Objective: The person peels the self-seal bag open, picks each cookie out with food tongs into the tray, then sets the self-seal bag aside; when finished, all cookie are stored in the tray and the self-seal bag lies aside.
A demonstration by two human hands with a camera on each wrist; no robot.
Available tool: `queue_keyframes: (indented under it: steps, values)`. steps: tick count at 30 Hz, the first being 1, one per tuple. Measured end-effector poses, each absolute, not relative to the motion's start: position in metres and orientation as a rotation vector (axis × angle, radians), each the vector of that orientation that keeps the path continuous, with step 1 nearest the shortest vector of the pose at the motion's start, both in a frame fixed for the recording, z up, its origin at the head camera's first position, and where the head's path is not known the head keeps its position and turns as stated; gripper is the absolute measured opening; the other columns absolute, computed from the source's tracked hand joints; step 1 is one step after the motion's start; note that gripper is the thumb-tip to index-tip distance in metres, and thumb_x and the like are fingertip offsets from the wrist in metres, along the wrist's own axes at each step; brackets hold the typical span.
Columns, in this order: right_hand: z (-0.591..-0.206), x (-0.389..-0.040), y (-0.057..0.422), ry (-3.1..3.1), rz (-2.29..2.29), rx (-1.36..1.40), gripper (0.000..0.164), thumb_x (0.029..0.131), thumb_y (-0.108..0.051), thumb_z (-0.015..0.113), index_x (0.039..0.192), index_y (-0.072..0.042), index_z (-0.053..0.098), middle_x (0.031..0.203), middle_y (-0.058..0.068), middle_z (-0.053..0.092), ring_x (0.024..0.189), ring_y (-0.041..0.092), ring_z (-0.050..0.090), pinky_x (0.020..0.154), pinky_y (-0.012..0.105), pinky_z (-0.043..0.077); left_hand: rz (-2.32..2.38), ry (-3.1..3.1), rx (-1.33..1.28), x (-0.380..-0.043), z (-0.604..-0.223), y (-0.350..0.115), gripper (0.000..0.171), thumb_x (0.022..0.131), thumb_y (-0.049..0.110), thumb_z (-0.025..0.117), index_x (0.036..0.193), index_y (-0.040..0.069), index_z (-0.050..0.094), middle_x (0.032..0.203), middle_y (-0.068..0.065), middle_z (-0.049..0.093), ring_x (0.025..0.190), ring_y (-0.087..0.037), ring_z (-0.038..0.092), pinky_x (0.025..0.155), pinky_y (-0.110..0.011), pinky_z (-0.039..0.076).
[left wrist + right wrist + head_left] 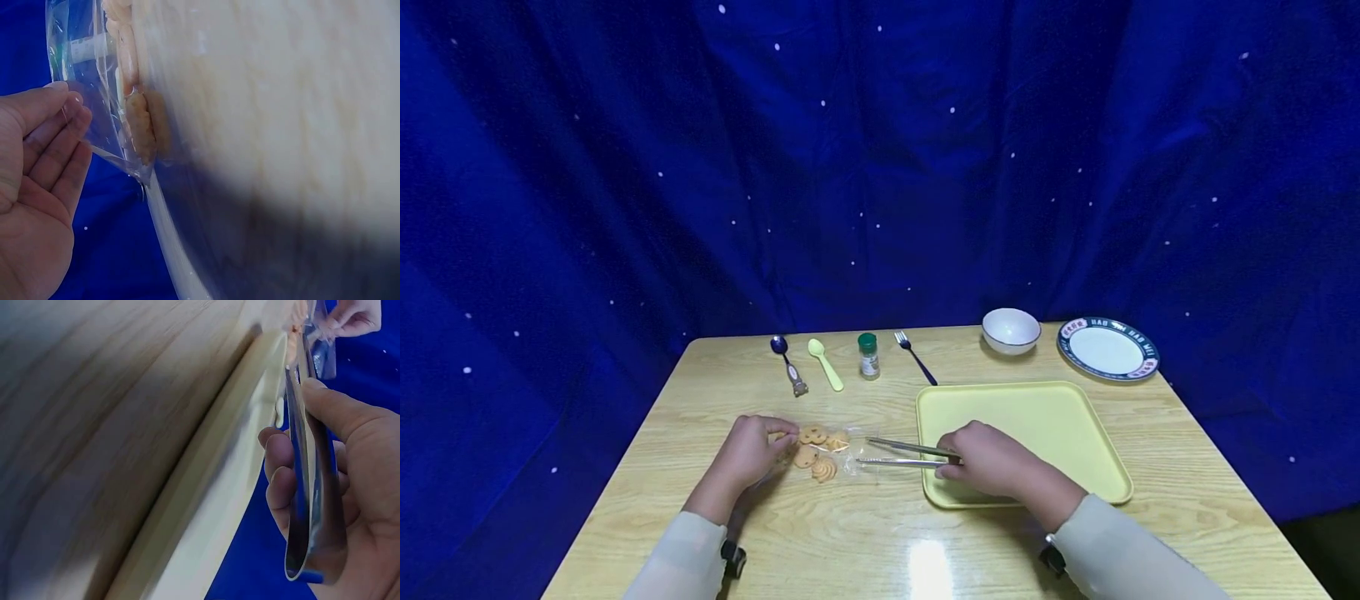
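Note:
A clear plastic bag (94, 75) with several round cookies (807, 456) in it lies on the table, left of the tray. Thumb and fingertips of my left hand (752, 457) pinch the film of the bag, as the left wrist view shows close up. My right hand (988, 458) grips metal tongs (315, 506) over the tray's left part. The two tips of the tongs stand apart at the bag's right end; whether they touch the film, I cannot tell. Beneath the right hand lies a pale yellow tray (1037, 404).
Behind the bag lie a dark spoon (788, 362), a yellow spoon (826, 364), a green-capped shaker (868, 358) and a fork (916, 357). A white bowl (1011, 332) and a rimmed plate (1108, 348) stand at the back right of the wooden table (835, 542).

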State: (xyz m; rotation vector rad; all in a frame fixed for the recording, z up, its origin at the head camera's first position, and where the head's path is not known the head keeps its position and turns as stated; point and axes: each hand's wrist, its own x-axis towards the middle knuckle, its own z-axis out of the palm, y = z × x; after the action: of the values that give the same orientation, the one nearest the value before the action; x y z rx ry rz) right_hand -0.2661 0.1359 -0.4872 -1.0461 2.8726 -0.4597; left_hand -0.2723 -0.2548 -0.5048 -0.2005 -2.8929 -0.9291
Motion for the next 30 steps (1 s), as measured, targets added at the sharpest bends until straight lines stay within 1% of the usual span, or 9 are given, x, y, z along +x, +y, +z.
queue_keyframes:
  steps: [3, 6, 12, 16, 19, 23, 26, 30]
  values:
    - [-0.490, -0.270, 0.126, 2.883, -0.426, -1.027, 0.031, 0.091, -0.035, 0.077, 0.072, -0.024, 0.056, 0.057, -0.014, 0.041, 0.052, 0.003, 0.037, 0.051, 0.024, 0.034, -0.919, -2.895, -0.212, -0.273, -0.505, -0.254, 0.015, 0.095, 0.019, 0.075, 0.107, 0.015, 0.081, 0.115, -0.003, 0.077, 0.118, -0.029, 0.069, 0.105, -0.050, 0.052]
    - [-0.491, -0.274, 0.117, 2.908, -0.387, -0.997, 0.034, 0.091, -0.036, 0.077, 0.071, -0.022, 0.053, 0.055, -0.013, 0.039, 0.052, 0.004, 0.037, 0.052, 0.026, 0.036, -0.919, -2.899, -0.204, -0.274, -0.505, -0.254, 0.015, 0.094, 0.019, 0.075, 0.107, 0.015, 0.082, 0.116, -0.002, 0.077, 0.119, -0.029, 0.068, 0.105, -0.050, 0.052]
    - [-0.490, -0.280, 0.102, 2.933, -0.337, -0.944, 0.032, 0.090, -0.040, 0.078, 0.075, -0.022, 0.056, 0.057, -0.012, 0.046, 0.053, 0.006, 0.042, 0.053, 0.028, 0.039, -0.903, -2.888, -0.212, -0.274, -0.507, -0.253, 0.014, 0.094, 0.019, 0.076, 0.105, 0.015, 0.082, 0.114, -0.002, 0.077, 0.117, -0.027, 0.070, 0.104, -0.049, 0.053]
    - [-0.488, -0.282, 0.094, 2.923, -0.313, -0.941, 0.032, 0.090, -0.041, 0.078, 0.077, -0.021, 0.057, 0.057, -0.011, 0.042, 0.052, 0.006, 0.040, 0.053, 0.027, 0.037, -0.896, -2.890, -0.208, -0.274, -0.507, -0.253, 0.013, 0.093, 0.018, 0.076, 0.104, 0.016, 0.082, 0.114, -0.002, 0.077, 0.116, -0.027, 0.070, 0.103, -0.049, 0.054]
    - [-0.486, -0.283, 0.089, 2.914, -0.302, -0.944, 0.033, 0.091, -0.041, 0.078, 0.077, -0.019, 0.056, 0.057, -0.010, 0.042, 0.053, 0.007, 0.040, 0.054, 0.028, 0.038, -0.899, -2.894, -0.205, -0.274, -0.507, -0.252, 0.012, 0.093, 0.018, 0.076, 0.104, 0.016, 0.082, 0.113, -0.002, 0.077, 0.116, -0.027, 0.070, 0.102, -0.049, 0.055]
    - [-0.484, -0.285, 0.084, 2.907, -0.281, -0.960, 0.030, 0.091, -0.040, 0.078, 0.079, -0.019, 0.059, 0.059, -0.010, 0.050, 0.054, 0.007, 0.046, 0.057, 0.029, 0.044, -0.896, -2.898, -0.210, -0.274, -0.506, -0.251, 0.012, 0.094, 0.017, 0.075, 0.103, 0.016, 0.082, 0.113, -0.002, 0.077, 0.115, -0.027, 0.070, 0.101, -0.048, 0.055]
    - [-0.484, -0.286, 0.081, 2.912, -0.246, -0.976, 0.031, 0.092, -0.040, 0.076, 0.076, -0.021, 0.058, 0.059, -0.010, 0.051, 0.054, 0.007, 0.047, 0.058, 0.029, 0.045, -0.890, -2.900, -0.205, -0.273, -0.506, -0.251, 0.012, 0.094, 0.017, 0.075, 0.103, 0.016, 0.082, 0.113, -0.002, 0.077, 0.115, -0.027, 0.070, 0.101, -0.048, 0.055]
    - [-0.485, -0.287, 0.079, 2.922, -0.220, -0.975, 0.035, 0.093, -0.041, 0.075, 0.071, -0.023, 0.055, 0.057, -0.010, 0.049, 0.053, 0.007, 0.045, 0.058, 0.030, 0.045, -0.888, -2.901, -0.192, -0.273, -0.506, -0.251, 0.012, 0.094, 0.018, 0.075, 0.104, 0.016, 0.082, 0.114, -0.002, 0.077, 0.116, -0.027, 0.070, 0.100, -0.048, 0.056]
